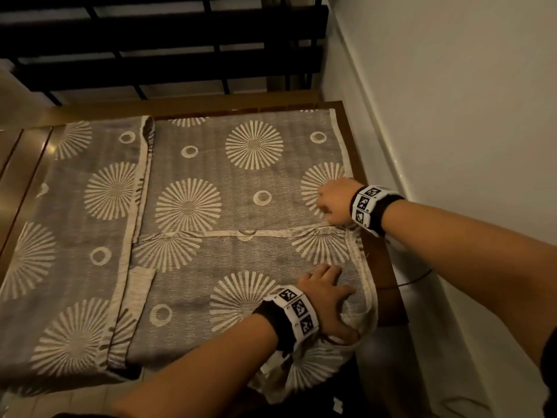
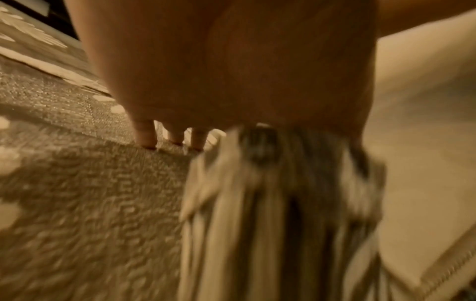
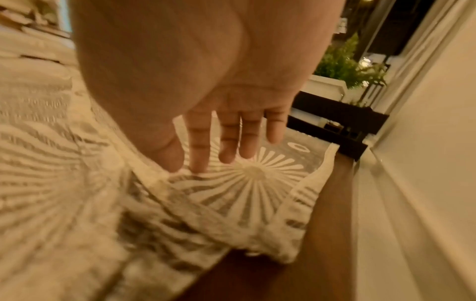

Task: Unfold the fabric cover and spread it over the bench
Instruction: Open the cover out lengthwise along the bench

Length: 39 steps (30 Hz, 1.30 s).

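Note:
The fabric cover point(image 1: 211, 182), grey with cream sunbursts, lies partly unfolded on the wooden bench point(image 1: 381, 267); a folded panel sits on top at the right. My left hand point(image 1: 333, 303) rests near the front right corner, fingertips point(image 2: 148, 140) down on the cloth, thumb hooked round a bunched edge point(image 2: 270, 193) that hangs over the front. Farther back, my right hand point(image 1: 325, 206) is at the panel's hem by the right edge. In the right wrist view its thumb and forefinger point(image 3: 197, 163) pinch a raised ridge of the cover point(image 3: 244, 183), the other fingers straight.
A white wall point(image 1: 452, 146) runs close along the bench's right side. Black railing bars point(image 1: 150, 40) stand behind it, with a plant point(image 3: 342, 67) beyond. Bare wooden slats point(image 1: 24, 152) show at the left. A thin cable point(image 1: 417, 277) lies by the wall.

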### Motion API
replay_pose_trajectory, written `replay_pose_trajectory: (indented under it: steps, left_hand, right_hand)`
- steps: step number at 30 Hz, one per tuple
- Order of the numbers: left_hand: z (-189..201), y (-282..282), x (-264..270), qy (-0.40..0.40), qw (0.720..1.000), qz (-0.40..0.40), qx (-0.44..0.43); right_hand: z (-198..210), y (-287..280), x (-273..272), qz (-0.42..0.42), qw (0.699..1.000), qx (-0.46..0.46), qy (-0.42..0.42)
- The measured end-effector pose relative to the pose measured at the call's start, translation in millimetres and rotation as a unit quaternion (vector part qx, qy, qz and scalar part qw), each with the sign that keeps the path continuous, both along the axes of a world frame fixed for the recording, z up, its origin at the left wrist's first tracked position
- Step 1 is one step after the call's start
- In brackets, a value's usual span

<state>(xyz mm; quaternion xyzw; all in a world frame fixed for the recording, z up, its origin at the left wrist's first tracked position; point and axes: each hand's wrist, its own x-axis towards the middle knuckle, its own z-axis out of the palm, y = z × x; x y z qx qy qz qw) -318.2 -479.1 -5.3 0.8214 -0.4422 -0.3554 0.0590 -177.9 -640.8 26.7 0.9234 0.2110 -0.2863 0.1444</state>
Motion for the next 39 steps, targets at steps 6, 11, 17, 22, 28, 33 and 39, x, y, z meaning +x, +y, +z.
replay_pose_trajectory:
  steps: [6,11,17,22,28,33,39]
  left_hand:
    - [1,4,24,0.028,0.999,-0.037,-0.001]
    - [5,-1,25,-0.013,0.997,-0.069,0.021]
    - [14,-10,36,-0.075,0.996,-0.049,-0.017]
    - [18,-18,34,-0.110,0.982,-0.152,0.029]
    - [18,-17,26,-0.144,0.956,-0.238,0.090]
    - [21,-15,20,-0.137,0.957,-0.231,0.112]
    - [21,-11,19,-0.130,0.960,-0.234,0.080]
  right_hand:
    - [-9,-12,-28,-0.138,0.986,0.096,0.003]
    - [-2,-9,-58,-0.187,0.977,0.104,-0.004]
    - [-7,-15,-144,-0.327,0.930,0.165,-0.036]
    - [-22,1,-219,-0.363,0.917,0.159,-0.049]
    - [-2,40,-257,-0.299,0.946,0.123,-0.005]
    - [2,47,-283,-0.297,0.949,0.084,0.064]
    - [-9,53,-301,-0.327,0.939,0.022,0.105]
